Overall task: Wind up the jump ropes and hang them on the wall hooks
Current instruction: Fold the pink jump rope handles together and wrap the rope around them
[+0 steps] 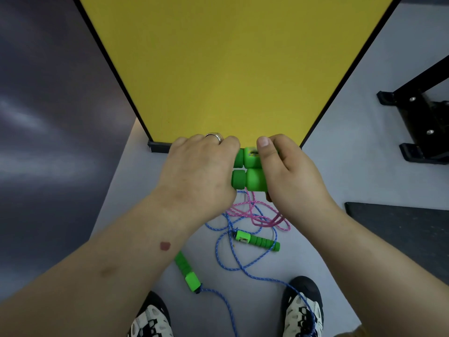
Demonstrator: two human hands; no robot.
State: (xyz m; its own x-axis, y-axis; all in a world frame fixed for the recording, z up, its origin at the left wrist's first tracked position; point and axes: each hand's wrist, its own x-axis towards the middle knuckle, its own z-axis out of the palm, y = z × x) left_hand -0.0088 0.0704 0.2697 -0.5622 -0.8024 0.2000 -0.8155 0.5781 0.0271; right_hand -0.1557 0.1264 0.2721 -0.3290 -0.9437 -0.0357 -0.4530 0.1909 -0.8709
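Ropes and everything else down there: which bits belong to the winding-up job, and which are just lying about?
Part of the job:
- pair of green handles, held side by side by the left hand and right hand
- pink rope on the floor
- blue rope with two green handles on the floor

Just there:
- yellow panel
- black metal stand
- dark mat
- shoes
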